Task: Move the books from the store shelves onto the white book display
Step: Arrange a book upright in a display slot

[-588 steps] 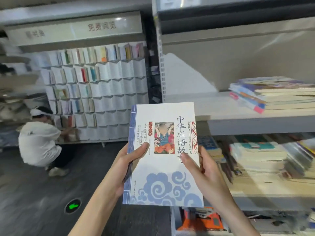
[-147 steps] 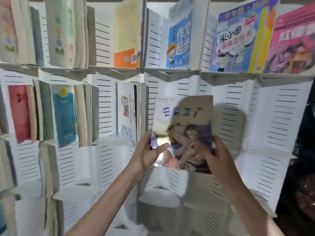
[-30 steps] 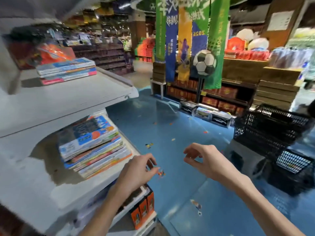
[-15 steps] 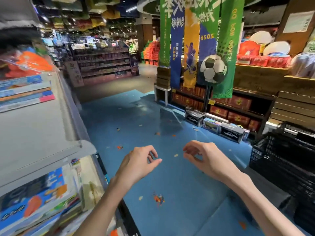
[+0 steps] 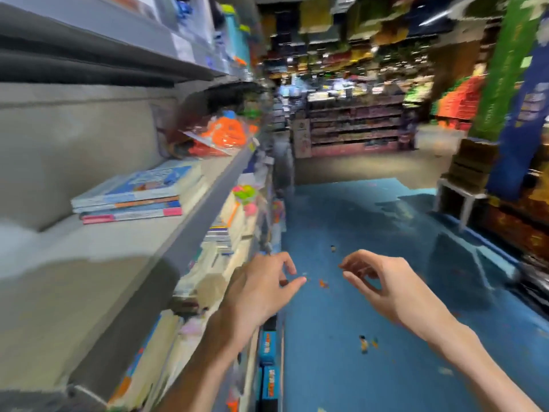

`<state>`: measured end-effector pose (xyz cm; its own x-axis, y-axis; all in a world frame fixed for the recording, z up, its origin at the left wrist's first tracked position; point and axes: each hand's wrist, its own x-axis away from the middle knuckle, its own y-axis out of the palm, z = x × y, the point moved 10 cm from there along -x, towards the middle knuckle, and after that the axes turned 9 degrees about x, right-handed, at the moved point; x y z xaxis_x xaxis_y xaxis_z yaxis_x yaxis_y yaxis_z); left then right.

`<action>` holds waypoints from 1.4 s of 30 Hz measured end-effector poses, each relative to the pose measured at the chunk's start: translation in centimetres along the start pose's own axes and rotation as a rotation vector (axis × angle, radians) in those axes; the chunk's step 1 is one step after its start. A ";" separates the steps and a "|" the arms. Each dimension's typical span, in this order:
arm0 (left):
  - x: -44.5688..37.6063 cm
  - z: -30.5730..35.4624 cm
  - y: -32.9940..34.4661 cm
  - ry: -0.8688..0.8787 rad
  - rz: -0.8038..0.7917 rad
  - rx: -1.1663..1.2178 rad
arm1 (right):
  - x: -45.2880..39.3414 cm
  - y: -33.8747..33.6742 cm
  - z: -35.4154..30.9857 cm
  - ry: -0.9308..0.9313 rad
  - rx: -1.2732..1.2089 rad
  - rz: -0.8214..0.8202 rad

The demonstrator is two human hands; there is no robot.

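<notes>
Two hands are in view, both raised over the blue floor (image 5: 371,221) of a store aisle. The left hand (image 5: 261,289) is empty; its fingers are loosely curled and the thumb extends toward the right. The right hand (image 5: 383,283) is empty as well, with fingers loosely curled and thumb and forefinger apart. The two hands are near each other but do not touch. Neither hand touches a book or a shelf.

The store shelves (image 5: 190,230) run along the left side of the view, with the left forearm just beside their front edge. One stack of books (image 5: 133,194) lies flat on the upper grey shelf, well apart from both hands. The stack shows about four books; the exact count cannot be told because of blur. Behind this stack on the same shelf lies one orange packaged item (image 5: 222,135). More books (image 5: 214,248) sit on the shelf level below, stacked flat; their number cannot be told. Two blue boxes (image 5: 269,364) stand at floor level at the shelf's foot.

Small scraps of litter are scattered on the floor. One white stool (image 5: 454,200) stands at the right.
</notes>
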<state>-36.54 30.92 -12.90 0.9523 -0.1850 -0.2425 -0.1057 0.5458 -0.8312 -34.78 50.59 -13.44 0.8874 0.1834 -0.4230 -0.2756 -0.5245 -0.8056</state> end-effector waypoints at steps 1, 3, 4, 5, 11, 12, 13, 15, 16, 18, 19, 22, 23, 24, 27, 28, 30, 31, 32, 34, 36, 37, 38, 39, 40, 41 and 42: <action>-0.4 -0.7 -0.9 -0.030 0.027 -0.029 | -1.6 0.8 -0.4 -0.042 -0.021 -0.014; -1.2 -1.6 -2.9 -0.069 0.097 -0.094 | -4.8 2.5 -1.2 -0.123 -0.055 -0.046; -1.7 -2.0 -4.0 -0.087 0.142 -0.113 | -6.5 3.2 -1.7 -0.164 -0.069 -0.056; -2.2 -2.2 -5.1 -0.101 0.190 -0.123 | -8.1 3.8 -2.2 -0.205 -0.080 -0.060; -4.9 -4.5 -9.9 -0.221 0.355 -0.105 | -16.7 6.7 -6.5 -0.400 -0.137 -0.083; -5.1 -4.9 -10.7 -0.244 0.382 -0.130 | -17.9 7.1 -7.3 -0.434 -0.147 -0.093; -5.2 -5.3 -11.5 -0.273 0.408 -0.159 | -19.0 7.3 -8.2 -0.467 -0.162 -0.101; -5.3 -6.2 -13.1 -0.332 0.467 -0.193 | -20.9 7.6 -9.7 -0.529 -0.197 -0.110; -5.3 -6.7 -13.9 -0.360 0.499 -0.201 | -21.8 7.6 -10.5 -0.565 -0.216 -0.111; -5.1 -7.7 -15.2 -0.427 0.544 -0.225 | -23.4 7.8 -12.2 -0.641 -0.255 -0.106; -4.9 -8.2 -15.7 -0.468 0.557 -0.240 | -24.2 8.1 -13.1 -0.678 -0.270 -0.106; -4.5 -9.3 -16.8 -0.576 0.595 -0.263 | -26.7 9.2 -16.2 -0.803 -0.308 -0.095; -4.4 -9.7 -17.1 -0.607 0.614 -0.270 | -27.3 9.6 -17.4 -0.848 -0.322 -0.090; -4.2 -10.0 -17.4 -0.640 0.632 -0.274 | -27.7 10.0 -18.5 -0.889 -0.339 -0.087; -3.3 -10.3 -18.4 -0.722 0.700 -0.293 | -28.5 11.2 -21.3 -1.011 -0.391 -0.091; -3.0 -10.1 -18.7 -0.740 0.720 -0.316 | -28.7 11.8 -22.2 -1.047 -0.386 -0.103; -2.6 -10.1 -19.1 -0.791 0.751 -0.361 | -29.1 13.0 -23.7 -1.093 -0.320 -0.106; -2.4 -10.2 -19.3 -0.826 0.762 -0.377 | -29.4 13.3 -24.3 -1.108 -0.298 -0.093; -2.2 -10.3 -19.4 -0.864 0.765 -0.391 | -29.6 13.5 -24.8 -1.118 -0.298 -0.086; -1.6 -10.6 -19.5 -0.942 0.760 -0.415 | -29.7 14.0 -25.7 -1.131 -0.296 -0.121; -0.9 -10.8 -19.6 -1.003 0.759 -0.427 | -29.4 14.5 -26.4 -1.149 -0.249 -0.158; -0.5 -10.9 -19.6 -1.030 0.758 -0.431 | -29.3 14.7 -26.7 -1.162 -0.221 -0.157; -0.2 -10.9 -19.5 -1.049 0.758 -0.431 | -29.2 14.7 -26.9 -1.172 -0.210 -0.157; 0.0 -11.0 -19.6 -1.060 0.759 -0.432 | -29.2 14.6 -27.1 -1.173 -0.221 -0.160; 0.1 -11.0 -19.6 -1.068 0.758 -0.431 | -29.3 14.3 -27.2 -1.169 -0.247 -0.166; 0.2 -10.9 -19.7 -1.072 0.759 -0.428 | -29.4 14.1 -27.2 -1.162 -0.272 -0.173; 0.2 -10.8 -19.7 -1.070 0.760 -0.425 | -29.5 13.9 -27.3 -1.158 -0.285 -0.173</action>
<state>-37.32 11.31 -1.99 0.3556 0.8614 -0.3628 -0.5879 -0.0956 -0.8033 -54.69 15.23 -0.80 0.0063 0.8300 -0.5577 0.0351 -0.5576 -0.8294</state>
